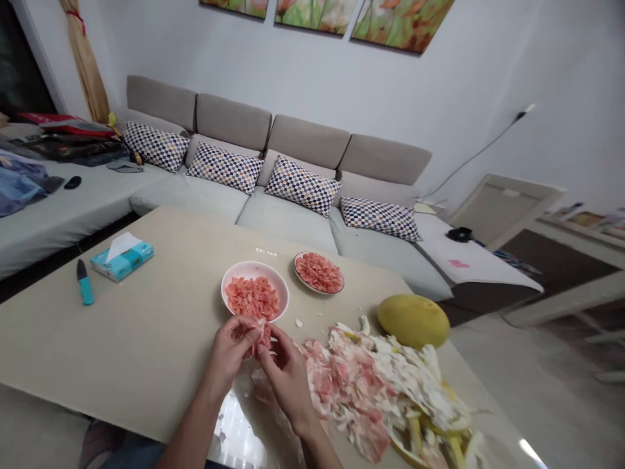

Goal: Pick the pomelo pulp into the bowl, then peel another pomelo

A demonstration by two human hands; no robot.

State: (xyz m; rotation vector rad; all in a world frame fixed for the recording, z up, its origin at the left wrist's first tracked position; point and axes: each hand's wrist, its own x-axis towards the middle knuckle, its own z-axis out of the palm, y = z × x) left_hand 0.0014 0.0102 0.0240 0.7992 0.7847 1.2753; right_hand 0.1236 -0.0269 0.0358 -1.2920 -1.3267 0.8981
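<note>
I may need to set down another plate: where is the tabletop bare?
Bare tabletop lies between the tissue pack and white bowl, and from the knife across to the left hand. Crowded: the right side, with heaped peelings and a yellow fruit.

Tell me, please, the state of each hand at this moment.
Left hand: closed, fingertips holding a piece of pink fruit.
Right hand: closed, fingertips holding the same piece.

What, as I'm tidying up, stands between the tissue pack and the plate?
In the head view, the white bowl, with pink fruit pieces in it, stands between the tissue pack and the plate.
</note>
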